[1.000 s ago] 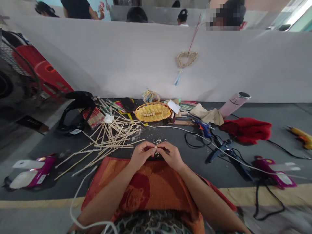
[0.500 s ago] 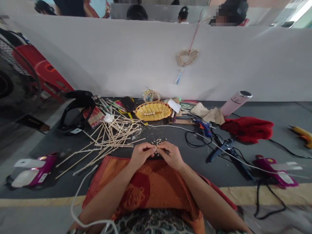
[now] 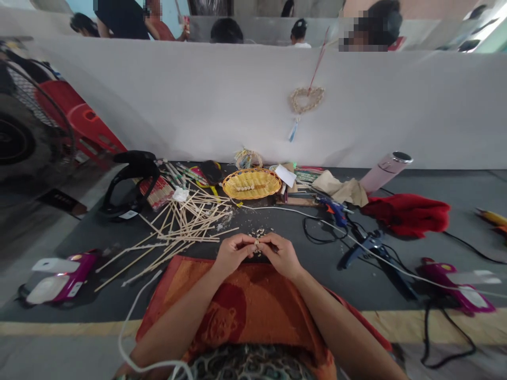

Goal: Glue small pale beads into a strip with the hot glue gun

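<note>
At dark worktop [image 3: 312, 269], pinching pale piece [image 3: 256, 241] in left grip [image 3: 233, 253] and right grip [image 3: 282, 253]. Could drop it among loose bits [image 3: 260, 231] from uneven pressure.

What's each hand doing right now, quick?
Left hand: closed, fingertips pinching a small pale piece.
Right hand: closed, fingertips pinching the same piece.

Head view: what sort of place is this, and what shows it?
Probably a craft workshop: loose sticks and an apparent glue gun lie on the table, and a heart ornament hangs by the partition.
</note>
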`<state>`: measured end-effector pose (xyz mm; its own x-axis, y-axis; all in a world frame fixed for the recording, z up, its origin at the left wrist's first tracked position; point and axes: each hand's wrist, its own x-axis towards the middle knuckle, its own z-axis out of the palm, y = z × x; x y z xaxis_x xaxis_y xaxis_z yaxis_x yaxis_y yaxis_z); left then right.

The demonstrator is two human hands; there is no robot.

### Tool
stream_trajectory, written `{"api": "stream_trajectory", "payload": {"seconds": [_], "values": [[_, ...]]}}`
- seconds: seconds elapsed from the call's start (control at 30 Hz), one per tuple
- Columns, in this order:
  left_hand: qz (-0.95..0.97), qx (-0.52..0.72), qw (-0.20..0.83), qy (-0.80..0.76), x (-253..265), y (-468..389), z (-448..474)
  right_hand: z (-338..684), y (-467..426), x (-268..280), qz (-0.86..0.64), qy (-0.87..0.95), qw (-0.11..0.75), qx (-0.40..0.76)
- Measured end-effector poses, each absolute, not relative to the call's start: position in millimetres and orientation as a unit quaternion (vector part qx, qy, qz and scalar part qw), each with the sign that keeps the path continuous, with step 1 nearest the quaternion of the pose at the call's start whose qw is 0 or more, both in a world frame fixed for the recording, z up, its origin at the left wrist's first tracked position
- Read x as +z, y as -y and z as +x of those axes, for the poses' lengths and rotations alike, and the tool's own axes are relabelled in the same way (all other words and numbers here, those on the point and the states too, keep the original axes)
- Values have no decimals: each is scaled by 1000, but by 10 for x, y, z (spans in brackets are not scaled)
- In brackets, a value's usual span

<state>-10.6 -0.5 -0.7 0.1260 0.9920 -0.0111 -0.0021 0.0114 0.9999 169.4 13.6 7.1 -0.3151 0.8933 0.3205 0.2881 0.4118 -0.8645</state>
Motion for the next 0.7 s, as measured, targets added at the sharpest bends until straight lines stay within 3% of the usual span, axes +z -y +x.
{"api": "stream_trajectory", "payload": {"seconds": [0.27,0.7], "values": [[576,459,473,-482,45,11,-132,1696,-132,53,-420,717,408,378],[546,468,501,-482,-11,4,-123,1680,-142,38,-431,693,399,418]]}}
